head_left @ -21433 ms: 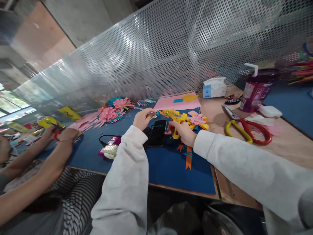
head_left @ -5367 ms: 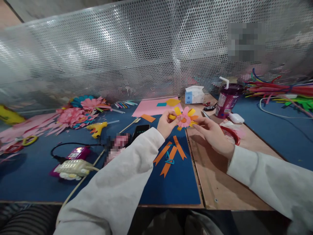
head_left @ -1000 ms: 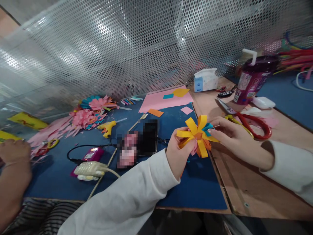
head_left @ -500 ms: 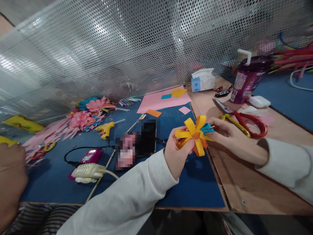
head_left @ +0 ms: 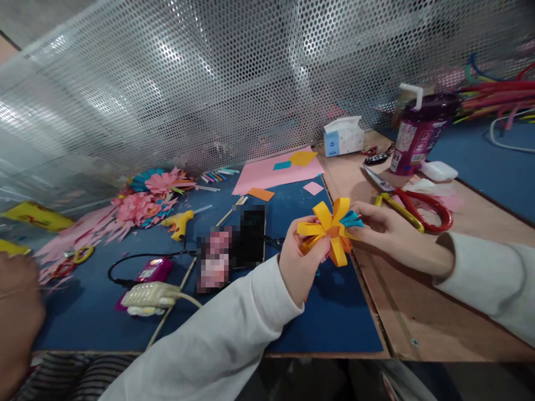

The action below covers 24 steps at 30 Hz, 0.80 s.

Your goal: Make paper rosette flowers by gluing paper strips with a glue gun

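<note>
With your left hand [head_left: 297, 263] and right hand [head_left: 387, 231] both pinching the flower [head_left: 332, 236], a tighter grip may crush the loops [head_left: 324, 213] just above it.

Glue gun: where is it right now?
Head view, left of centre: the yellow glue gun lies on the blue mat, just right of the pink paper flowers, untouched. The left hand and right hand hold the yellow-orange paper flower further right.

Diffuse, moderately bright light, with glare patches on the perforated metal screen [head_left: 209, 83] and a soft shadow under the paper flower [head_left: 332, 228] on the blue mat [head_left: 334, 317]. Wide-angle distortion bends the edges; the co-worker's hand [head_left: 16, 301] at far left is blurred.
</note>
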Tool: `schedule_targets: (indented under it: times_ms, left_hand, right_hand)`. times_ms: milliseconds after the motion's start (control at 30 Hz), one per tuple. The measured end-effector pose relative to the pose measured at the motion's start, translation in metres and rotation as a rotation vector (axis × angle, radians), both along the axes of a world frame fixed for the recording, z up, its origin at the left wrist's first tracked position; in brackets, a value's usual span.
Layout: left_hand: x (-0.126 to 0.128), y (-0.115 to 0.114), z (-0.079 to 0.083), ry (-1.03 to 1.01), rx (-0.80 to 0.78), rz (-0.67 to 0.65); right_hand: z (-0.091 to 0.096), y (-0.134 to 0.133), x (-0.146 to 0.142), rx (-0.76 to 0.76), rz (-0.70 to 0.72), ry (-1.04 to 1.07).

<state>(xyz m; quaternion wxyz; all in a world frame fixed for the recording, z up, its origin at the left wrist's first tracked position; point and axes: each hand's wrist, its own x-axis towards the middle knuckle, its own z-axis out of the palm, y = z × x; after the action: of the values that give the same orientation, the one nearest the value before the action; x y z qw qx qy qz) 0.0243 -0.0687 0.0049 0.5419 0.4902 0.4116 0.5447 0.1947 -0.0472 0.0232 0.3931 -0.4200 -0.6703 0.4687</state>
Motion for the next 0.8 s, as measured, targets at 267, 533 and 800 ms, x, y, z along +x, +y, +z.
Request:
schedule_targets:
  times_ms: [267,533,800]
  left_hand:
    - [0.0014,0.0005,0.0004,-0.022,0.009,0.0]
    - [0.0014,-0.0002,0.0015,0.009,0.004,0.025]
    - [0.0002,0.0001,-0.0016,0.008,0.017,0.004]
  right_hand:
    - [-0.008,0.0019,0.0037,0.04,0.01,0.029]
    - [-0.0029,0.0025,0.0028,0.101,-0.01,-0.034]
    - [-0.0028,0.0036,0.0032,0.111,0.001,-0.035]
